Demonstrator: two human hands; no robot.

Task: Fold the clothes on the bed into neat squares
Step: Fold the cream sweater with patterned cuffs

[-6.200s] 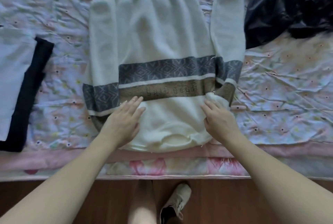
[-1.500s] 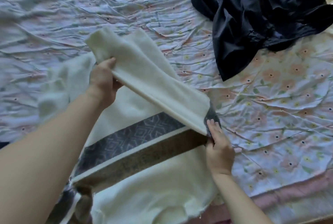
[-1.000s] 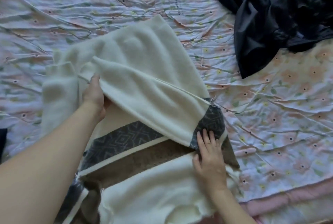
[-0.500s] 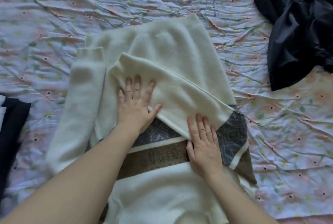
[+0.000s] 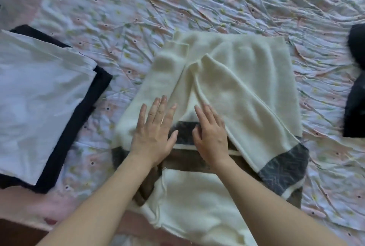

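A cream knitted sweater [image 5: 246, 79] with a grey patterned band and a brown band lies on the floral bed sheet [image 5: 138, 4], collar end toward me. Its right sleeve [image 5: 262, 127] is folded diagonally across the body. The left sleeve [image 5: 158, 79] lies along the left side. My left hand [image 5: 156, 129] rests flat, fingers spread, on the left sleeve and the bands. My right hand [image 5: 211, 133] presses flat on the middle of the sweater, beside the folded right sleeve's edge. Neither hand grips the fabric.
A folded white garment [image 5: 39, 95] lies on a folded black one [image 5: 79, 127] at the left. A crumpled dark garment [image 5: 355, 91] sits at the right edge. The bed's pink front edge [image 5: 49, 208] runs below, with dark floor beyond.
The right sleeve was lifted and laid diagonally across the sweater. Both hands have since slid toward the middle and now press flat. The view has shifted so the folded pile shows at the left.
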